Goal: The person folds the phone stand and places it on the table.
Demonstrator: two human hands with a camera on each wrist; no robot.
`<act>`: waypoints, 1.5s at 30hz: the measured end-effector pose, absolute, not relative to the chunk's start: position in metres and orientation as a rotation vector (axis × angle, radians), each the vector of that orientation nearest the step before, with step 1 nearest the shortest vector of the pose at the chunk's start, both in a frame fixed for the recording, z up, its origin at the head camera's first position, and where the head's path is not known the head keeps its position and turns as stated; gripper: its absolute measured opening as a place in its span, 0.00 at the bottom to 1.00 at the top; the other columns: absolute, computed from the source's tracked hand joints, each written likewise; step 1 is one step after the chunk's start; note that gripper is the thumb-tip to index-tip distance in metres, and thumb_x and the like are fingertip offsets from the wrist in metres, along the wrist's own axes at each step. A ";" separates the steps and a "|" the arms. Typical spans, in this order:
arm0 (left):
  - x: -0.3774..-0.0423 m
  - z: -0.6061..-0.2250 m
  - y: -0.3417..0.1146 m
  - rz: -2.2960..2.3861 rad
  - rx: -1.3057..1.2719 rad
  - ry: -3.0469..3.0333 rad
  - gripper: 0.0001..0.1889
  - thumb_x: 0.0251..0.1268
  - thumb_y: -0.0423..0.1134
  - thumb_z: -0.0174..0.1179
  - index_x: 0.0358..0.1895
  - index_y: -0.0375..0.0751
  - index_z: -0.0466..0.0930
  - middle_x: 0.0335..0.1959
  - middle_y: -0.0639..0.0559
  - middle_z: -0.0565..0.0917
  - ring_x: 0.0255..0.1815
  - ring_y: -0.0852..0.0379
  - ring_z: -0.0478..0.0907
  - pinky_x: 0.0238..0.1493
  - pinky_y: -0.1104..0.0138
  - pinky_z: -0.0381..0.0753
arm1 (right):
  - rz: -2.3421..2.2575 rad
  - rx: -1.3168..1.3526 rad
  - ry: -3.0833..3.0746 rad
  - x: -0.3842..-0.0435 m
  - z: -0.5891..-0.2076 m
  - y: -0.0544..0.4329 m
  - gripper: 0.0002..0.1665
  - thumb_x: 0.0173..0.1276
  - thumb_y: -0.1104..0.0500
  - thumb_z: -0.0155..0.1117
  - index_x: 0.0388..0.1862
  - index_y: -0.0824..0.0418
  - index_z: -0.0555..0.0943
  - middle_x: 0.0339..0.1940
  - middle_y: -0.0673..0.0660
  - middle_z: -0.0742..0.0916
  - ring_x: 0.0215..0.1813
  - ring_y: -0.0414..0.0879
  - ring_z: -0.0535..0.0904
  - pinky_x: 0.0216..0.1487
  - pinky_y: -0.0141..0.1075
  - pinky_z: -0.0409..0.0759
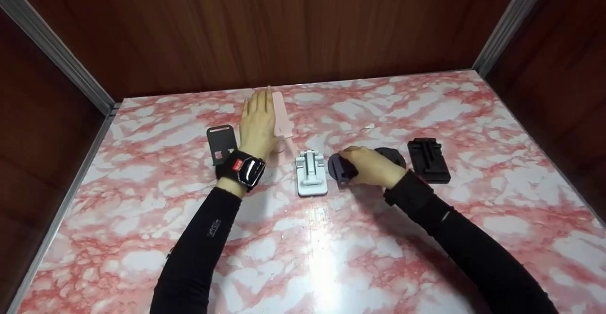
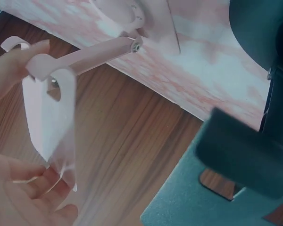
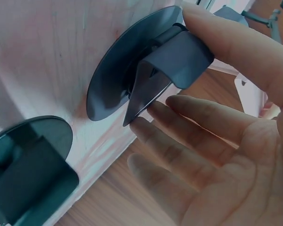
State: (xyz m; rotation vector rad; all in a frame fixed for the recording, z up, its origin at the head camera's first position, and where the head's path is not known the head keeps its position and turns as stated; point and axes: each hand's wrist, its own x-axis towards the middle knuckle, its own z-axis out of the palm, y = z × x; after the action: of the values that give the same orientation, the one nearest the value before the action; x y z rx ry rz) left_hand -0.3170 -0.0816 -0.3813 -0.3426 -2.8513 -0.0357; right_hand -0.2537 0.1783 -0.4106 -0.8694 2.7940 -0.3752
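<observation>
My left hand (image 1: 257, 122) lies along the left side of a pink phone stand (image 1: 282, 115). In the left wrist view, its thumb and fingers hold the edges of that stand's raised plate (image 2: 40, 120), which joins a hinged arm (image 2: 101, 54). My right hand (image 1: 371, 165) grips a dark purple-grey phone stand (image 1: 336, 168) with a round base. The right wrist view shows the thumb at one end of its bent cradle (image 3: 186, 56) and fingertips at the other. Between the hands sits a white folded phone stand (image 1: 312, 188).
A dark grey phone stand (image 1: 221, 139) stands left of my left hand. Partly behind my right hand is a round-based black stand (image 1: 392, 154), and a folded black one (image 1: 428, 160) lies farther right. Wooden panels (image 1: 303, 25) border the marbled table (image 1: 303, 257).
</observation>
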 end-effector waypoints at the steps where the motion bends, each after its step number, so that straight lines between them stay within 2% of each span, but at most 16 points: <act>1: -0.318 -0.381 -0.081 -0.009 -0.341 -2.847 0.61 0.38 0.53 0.73 0.72 0.30 0.43 0.72 0.35 0.54 0.73 0.42 0.50 0.75 0.53 0.46 | -0.371 -0.868 2.782 -0.253 -0.410 0.178 0.44 0.51 0.59 0.73 0.66 0.68 0.64 0.64 0.68 0.72 0.64 0.63 0.68 0.62 0.52 0.70; 7: -0.319 -0.379 -0.082 0.127 -0.348 -2.827 0.61 0.33 0.55 0.75 0.70 0.29 0.49 0.70 0.36 0.59 0.71 0.42 0.55 0.74 0.53 0.50 | -0.330 -0.877 2.719 -0.248 -0.407 0.179 0.49 0.52 0.60 0.72 0.70 0.67 0.59 0.69 0.68 0.66 0.66 0.62 0.66 0.62 0.50 0.72; 10: -0.319 -0.379 -0.084 0.215 -0.355 -2.792 0.62 0.29 0.56 0.76 0.69 0.28 0.52 0.67 0.36 0.63 0.69 0.42 0.59 0.73 0.54 0.54 | -0.322 -0.901 2.718 -0.245 -0.404 0.180 0.48 0.52 0.60 0.72 0.69 0.67 0.59 0.69 0.68 0.66 0.66 0.62 0.66 0.61 0.50 0.72; 13: -0.319 -0.380 -0.086 0.290 -0.369 -2.764 0.62 0.28 0.58 0.75 0.68 0.27 0.53 0.66 0.35 0.65 0.67 0.41 0.62 0.72 0.54 0.57 | -0.331 -0.940 2.726 -0.243 -0.400 0.182 0.47 0.52 0.59 0.72 0.69 0.68 0.60 0.68 0.68 0.67 0.66 0.62 0.66 0.62 0.51 0.71; 22: -0.320 -0.381 -0.094 0.315 -0.356 -2.708 0.59 0.27 0.54 0.76 0.67 0.26 0.56 0.64 0.36 0.67 0.63 0.40 0.65 0.69 0.55 0.62 | -0.354 -0.949 2.725 -0.240 -0.396 0.186 0.50 0.50 0.56 0.73 0.69 0.66 0.61 0.68 0.67 0.67 0.68 0.62 0.64 0.65 0.52 0.68; 25: -0.319 -0.380 -0.093 0.325 -0.381 -2.654 0.53 0.32 0.47 0.74 0.67 0.28 0.58 0.63 0.37 0.68 0.63 0.41 0.66 0.70 0.55 0.62 | -0.362 -0.972 2.730 -0.239 -0.395 0.187 0.50 0.50 0.56 0.74 0.69 0.66 0.61 0.67 0.68 0.68 0.67 0.62 0.65 0.64 0.52 0.69; 29: -0.318 -0.376 -0.090 0.331 -0.402 -2.548 0.34 0.56 0.37 0.59 0.66 0.29 0.60 0.62 0.38 0.71 0.62 0.42 0.68 0.70 0.56 0.62 | -0.386 -0.974 2.728 -0.239 -0.392 0.187 0.47 0.53 0.58 0.71 0.69 0.66 0.61 0.68 0.68 0.68 0.67 0.62 0.64 0.63 0.52 0.69; 32: -0.314 -0.369 -0.088 0.350 -0.413 -2.496 0.32 0.60 0.36 0.56 0.67 0.30 0.59 0.62 0.40 0.71 0.63 0.43 0.68 0.71 0.57 0.60 | -0.411 -0.955 2.734 -0.240 -0.390 0.187 0.45 0.55 0.59 0.69 0.69 0.66 0.61 0.68 0.69 0.67 0.68 0.62 0.63 0.64 0.52 0.68; 34: -0.309 -0.363 -0.086 0.354 -0.425 -2.492 0.40 0.52 0.41 0.64 0.68 0.31 0.57 0.63 0.40 0.70 0.64 0.44 0.67 0.72 0.57 0.58 | -0.427 -0.954 2.751 -0.241 -0.390 0.187 0.43 0.56 0.58 0.69 0.68 0.67 0.62 0.68 0.69 0.67 0.69 0.62 0.63 0.65 0.52 0.68; 37: -0.300 -0.352 -0.079 0.354 -0.446 -2.500 0.43 0.48 0.41 0.66 0.69 0.33 0.55 0.65 0.41 0.68 0.65 0.45 0.66 0.73 0.57 0.57 | -0.482 -0.964 2.791 -0.243 -0.390 0.186 0.41 0.57 0.57 0.68 0.67 0.67 0.64 0.67 0.69 0.68 0.68 0.61 0.63 0.66 0.51 0.67; 41: -0.287 -0.336 -0.068 0.322 -0.501 -2.573 0.53 0.42 0.49 0.71 0.71 0.34 0.50 0.68 0.41 0.64 0.68 0.45 0.62 0.74 0.56 0.52 | -0.633 -0.947 2.829 -0.244 -0.391 0.184 0.39 0.61 0.54 0.65 0.68 0.67 0.63 0.68 0.68 0.67 0.69 0.60 0.62 0.68 0.51 0.65; 44: -0.276 -0.329 -0.060 0.280 -0.559 -2.612 0.65 0.28 0.59 0.75 0.72 0.33 0.47 0.70 0.40 0.61 0.70 0.44 0.59 0.75 0.56 0.49 | -0.767 -0.899 2.842 -0.245 -0.391 0.183 0.38 0.65 0.51 0.60 0.70 0.65 0.60 0.69 0.65 0.67 0.70 0.58 0.62 0.69 0.50 0.64; 45: -0.273 -0.328 -0.057 0.266 -0.578 -2.609 0.66 0.27 0.60 0.75 0.72 0.33 0.46 0.70 0.40 0.61 0.70 0.44 0.59 0.75 0.56 0.50 | -0.810 -0.885 2.847 -0.245 -0.390 0.183 0.38 0.66 0.50 0.59 0.70 0.64 0.60 0.70 0.64 0.67 0.70 0.57 0.62 0.69 0.49 0.64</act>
State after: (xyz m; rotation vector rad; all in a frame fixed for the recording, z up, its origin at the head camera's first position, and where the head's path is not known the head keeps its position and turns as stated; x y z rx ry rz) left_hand -0.2727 -0.0570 -0.3279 -0.5781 -2.6087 0.2661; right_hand -0.2448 0.1827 -0.3904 -0.8849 2.8469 -0.8096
